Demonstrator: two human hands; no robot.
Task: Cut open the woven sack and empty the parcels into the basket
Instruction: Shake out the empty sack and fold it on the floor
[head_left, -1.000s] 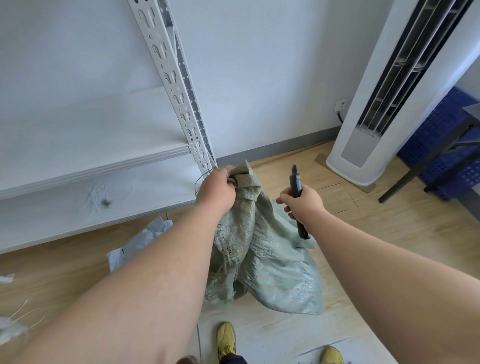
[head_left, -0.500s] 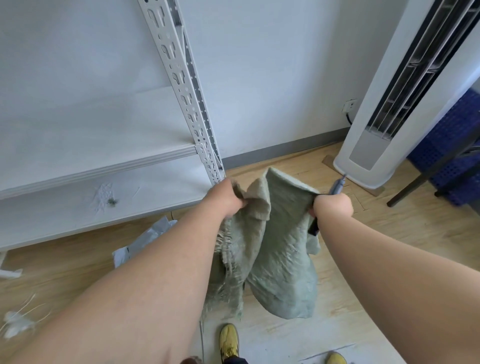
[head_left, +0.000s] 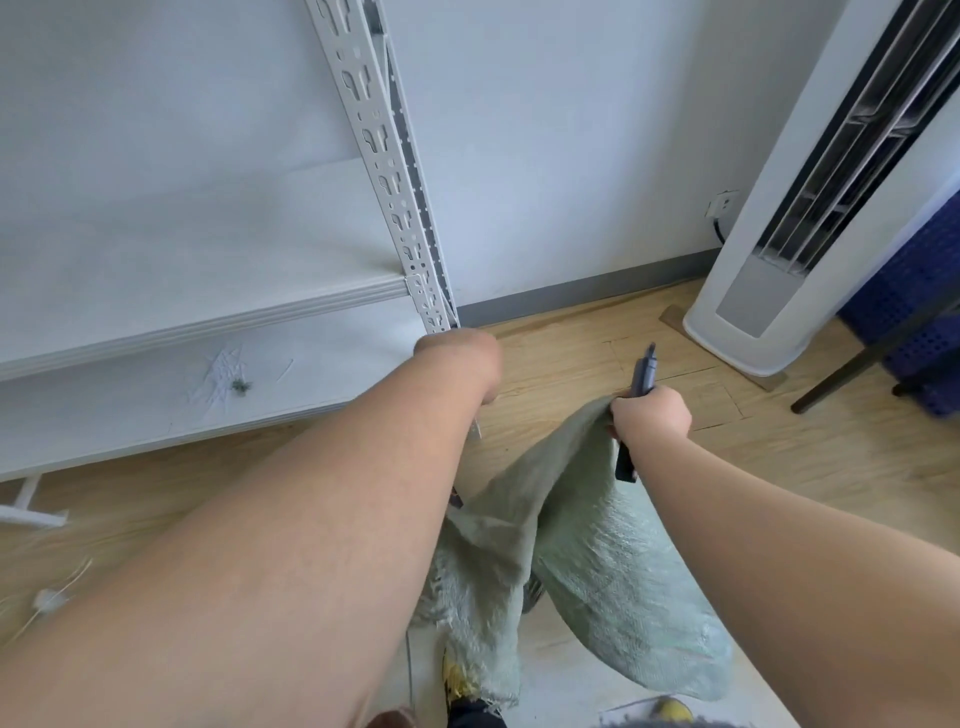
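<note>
White slotted-steel shelf upright (head_left: 387, 156), flat white boards beside it. Pale wood-plank floor (head_left: 779, 457). Woven sack (head_left: 597, 566): grey-green, coarse plastic weave, frayed edge, limp, hanging over floor in front of shoes. Right hand (head_left: 652, 415) fisted on sack top edge plus slim dark utility knife (head_left: 641, 371), tip up. Left hand (head_left: 460, 364) bent away below shelf post; grip can't be told, fingers hidden.
</note>
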